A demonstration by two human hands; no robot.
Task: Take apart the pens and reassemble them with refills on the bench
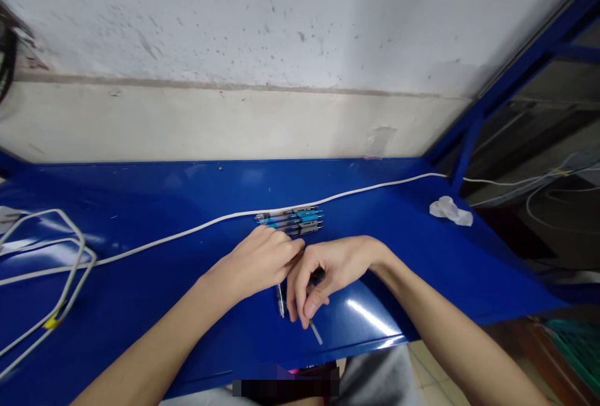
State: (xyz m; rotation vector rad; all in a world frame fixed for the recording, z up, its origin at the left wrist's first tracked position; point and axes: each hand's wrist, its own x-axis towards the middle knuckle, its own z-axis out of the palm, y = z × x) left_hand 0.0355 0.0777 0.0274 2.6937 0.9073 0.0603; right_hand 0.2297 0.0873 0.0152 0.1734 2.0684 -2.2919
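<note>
Several pens (pixel 309 215) in blue, grey and clear plastic lie side by side on the blue table, just beyond my hands. My left hand (pixel 267 256) is closed, its fingers curled down against my right hand; whatever it grips is hidden. Thumb and fingers of my right hand (pixel 328 272) are pinched together, and a thin pale pen refill (pixel 317 333) sticks out below them towards the table's front edge. Between and below the hands, part of a clear pen barrel (pixel 280 301) shows, its upper end covered by my left hand.
A white cable (pixel 187 231) crosses the blue table (pixel 140 193) behind the pens, with a coil at the left bound by a yellow tie (pixel 52 321). Crumpled white plastic (pixel 450 211) lies at the right. A stained wall (pixel 234 122) backs the table, and a blue metal frame (pixel 469 137) stands right.
</note>
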